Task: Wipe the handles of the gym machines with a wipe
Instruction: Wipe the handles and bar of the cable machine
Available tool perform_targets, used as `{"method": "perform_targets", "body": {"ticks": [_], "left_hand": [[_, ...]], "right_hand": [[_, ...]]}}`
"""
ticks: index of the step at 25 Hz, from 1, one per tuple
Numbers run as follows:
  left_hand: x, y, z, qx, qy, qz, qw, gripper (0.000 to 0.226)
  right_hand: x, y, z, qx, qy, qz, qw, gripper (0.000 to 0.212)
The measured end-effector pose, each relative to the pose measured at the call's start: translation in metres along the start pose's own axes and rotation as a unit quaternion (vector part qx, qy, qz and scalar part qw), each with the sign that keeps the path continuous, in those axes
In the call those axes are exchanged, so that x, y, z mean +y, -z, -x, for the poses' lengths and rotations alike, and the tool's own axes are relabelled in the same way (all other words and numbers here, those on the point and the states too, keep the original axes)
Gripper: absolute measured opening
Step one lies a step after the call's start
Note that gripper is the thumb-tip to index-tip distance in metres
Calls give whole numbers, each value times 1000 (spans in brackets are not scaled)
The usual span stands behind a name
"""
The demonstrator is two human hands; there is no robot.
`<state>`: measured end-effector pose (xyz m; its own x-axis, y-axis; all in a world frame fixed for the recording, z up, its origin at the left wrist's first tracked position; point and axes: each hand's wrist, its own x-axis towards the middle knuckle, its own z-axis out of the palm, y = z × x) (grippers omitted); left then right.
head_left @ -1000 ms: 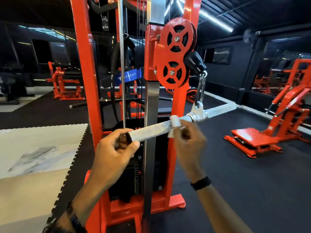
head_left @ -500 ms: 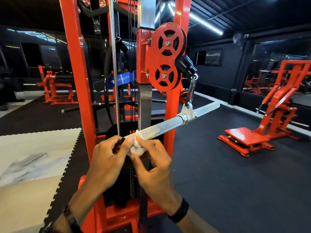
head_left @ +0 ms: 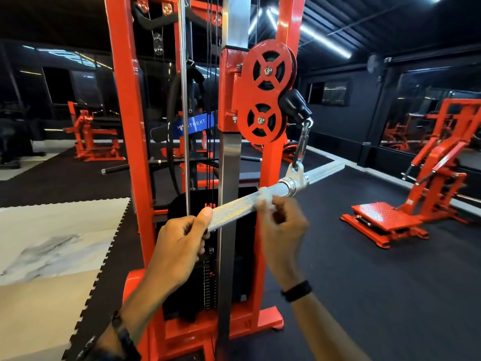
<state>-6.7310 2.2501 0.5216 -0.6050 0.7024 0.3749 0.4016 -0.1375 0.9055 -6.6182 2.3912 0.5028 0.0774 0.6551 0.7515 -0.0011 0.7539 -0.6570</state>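
A knurled silver straight bar handle [head_left: 242,205] hangs by a carabiner [head_left: 302,144] from the red cable machine [head_left: 122,105]. My left hand [head_left: 179,238] grips the bar's near end, thumb on top. My right hand [head_left: 281,227] pinches a small white wipe [head_left: 264,198] wrapped over the bar, a little short of the central swivel collar [head_left: 292,185]. The bar's far half [head_left: 325,170] sticks out to the right, untouched. My right hand is motion-blurred.
Red double pulleys [head_left: 265,92] sit above the bar on a chrome upright [head_left: 229,168]. The black weight stack [head_left: 208,277] stands behind my hands. Another red machine [head_left: 406,201] stands on the black floor at right, more at far left [head_left: 88,136]. Pale marble-look flooring [head_left: 52,243] lies left.
My right hand with the wipe slid down the bar to my left hand, then back up toward the swivel collar. My left hand kept its grip on the near end.
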Motion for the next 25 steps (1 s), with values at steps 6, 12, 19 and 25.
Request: {"method": "perform_targets", "body": {"ticks": [6, 12, 19, 25], "left_hand": [[6, 4, -2, -5, 107, 77, 991, 66], [1, 7, 1, 7, 82, 88, 993, 50], [-1, 10, 0, 60, -56, 30, 996, 8], [-1, 11, -1, 52, -21, 31, 998, 20]], "right_hand": [[-38, -20, 54, -130, 129, -45, 982, 6], [26, 15, -35, 70, -47, 24, 996, 5], [-20, -21, 40, -50, 22, -71, 996, 7], [-23, -18, 46, -118, 78, -68, 988, 8]]}}
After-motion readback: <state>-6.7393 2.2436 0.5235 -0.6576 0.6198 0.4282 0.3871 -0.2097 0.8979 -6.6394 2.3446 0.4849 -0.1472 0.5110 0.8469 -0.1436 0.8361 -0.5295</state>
